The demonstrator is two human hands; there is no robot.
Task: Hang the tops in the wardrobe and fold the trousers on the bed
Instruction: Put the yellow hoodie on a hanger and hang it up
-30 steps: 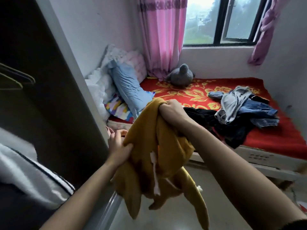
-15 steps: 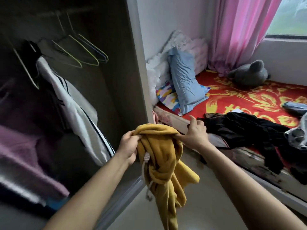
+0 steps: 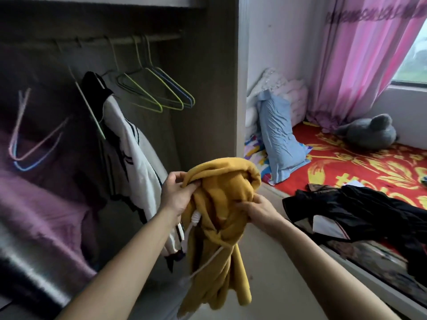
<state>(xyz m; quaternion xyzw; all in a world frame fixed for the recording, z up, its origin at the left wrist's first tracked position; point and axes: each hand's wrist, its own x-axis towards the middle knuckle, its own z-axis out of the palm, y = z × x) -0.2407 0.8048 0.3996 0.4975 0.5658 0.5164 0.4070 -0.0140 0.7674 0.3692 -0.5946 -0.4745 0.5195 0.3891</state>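
Now the mustard-yellow hoodie hangs bunched in front of the open wardrobe, its long axis running straight down between both forearms, with a white drawstring trailing. The left hand pinches the hood's top edge; the right hand has its fingers clenched on the gathered cloth a little lower. Empty wire hangers hang on the rail above and to the far left, closer to the left hand. A white striped jacket hangs just left of the hoodie. The bed lies to the right.
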